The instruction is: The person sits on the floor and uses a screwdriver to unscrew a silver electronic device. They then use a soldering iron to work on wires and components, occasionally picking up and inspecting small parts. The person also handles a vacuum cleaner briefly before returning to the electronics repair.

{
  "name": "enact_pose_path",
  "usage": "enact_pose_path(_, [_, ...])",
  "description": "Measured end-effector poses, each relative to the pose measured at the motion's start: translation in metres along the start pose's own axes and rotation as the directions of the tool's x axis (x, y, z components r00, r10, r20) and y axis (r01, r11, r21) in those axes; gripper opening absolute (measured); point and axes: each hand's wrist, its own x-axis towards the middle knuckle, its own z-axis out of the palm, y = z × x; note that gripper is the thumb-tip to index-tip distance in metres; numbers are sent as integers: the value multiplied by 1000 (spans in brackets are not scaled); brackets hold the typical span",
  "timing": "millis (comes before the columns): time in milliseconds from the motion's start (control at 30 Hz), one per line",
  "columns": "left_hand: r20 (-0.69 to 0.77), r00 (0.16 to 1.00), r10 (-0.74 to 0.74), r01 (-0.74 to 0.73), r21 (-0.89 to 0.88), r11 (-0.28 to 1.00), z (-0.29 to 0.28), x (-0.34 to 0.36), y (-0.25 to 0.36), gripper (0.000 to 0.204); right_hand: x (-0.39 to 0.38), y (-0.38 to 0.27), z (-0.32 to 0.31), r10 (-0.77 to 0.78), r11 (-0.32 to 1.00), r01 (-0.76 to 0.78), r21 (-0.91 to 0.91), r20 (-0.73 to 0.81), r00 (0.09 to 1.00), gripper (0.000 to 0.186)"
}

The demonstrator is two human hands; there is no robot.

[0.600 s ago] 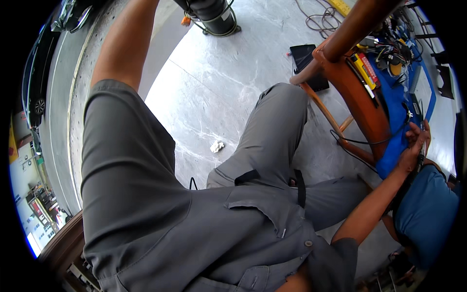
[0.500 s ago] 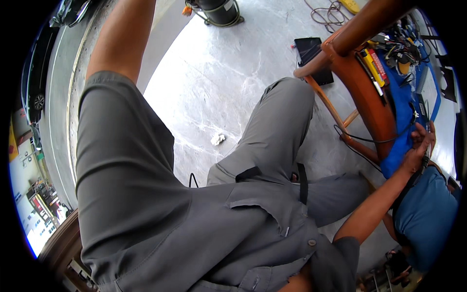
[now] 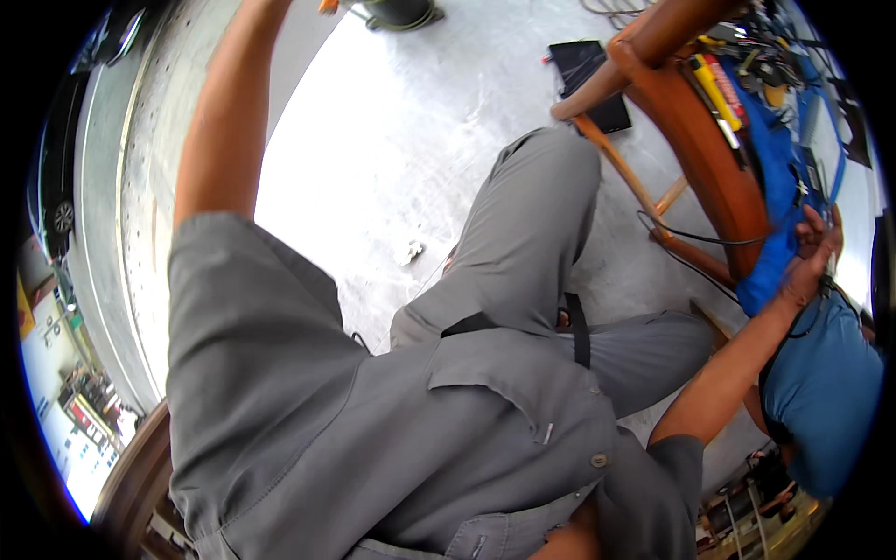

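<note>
My left forearm (image 3: 229, 112) reaches out past the upper edge, with the hand out of view. My right hand (image 3: 812, 247) is at the far right, fingers curled on a slim black-handled tool (image 3: 825, 284) with a cable, slightly blurred. It is beside a blue cloth (image 3: 765, 215) bearing tools and tangled wires (image 3: 765, 65). An orange-brown wooden chair (image 3: 709, 177) stands just left of that, with yellow and red slim items (image 3: 716, 89) against it and a black cable (image 3: 691, 233) across it.
A black flat panel (image 3: 574, 65) lies on the pale marbled floor (image 3: 392, 131). A dark cylinder (image 3: 397, 9) stands at the top. A person in teal clothing (image 3: 821, 383) is close at right. Crumpled white scrap (image 3: 411, 250) lies by my legs. A road and parked car (image 3: 61, 159) are at left.
The view has shifted, so floor objects and the chair sit higher in the picture. My left forearm and sleeve sit lower. My right hand has moved slightly right and up in the frame.
</note>
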Motion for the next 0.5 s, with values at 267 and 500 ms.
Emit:
enact_pose_path(267, [782, 581, -225, 577, -201, 791, 21, -319, 207, 55, -15, -40, 45, 7, 1000, -8, -7, -131, 991, 61])
enact_pose_path(500, [972, 42, -229, 690, 138, 711, -98, -496, 329, 67, -24, -42, 47, 14, 998, -24, -54, -187, 982, 60])
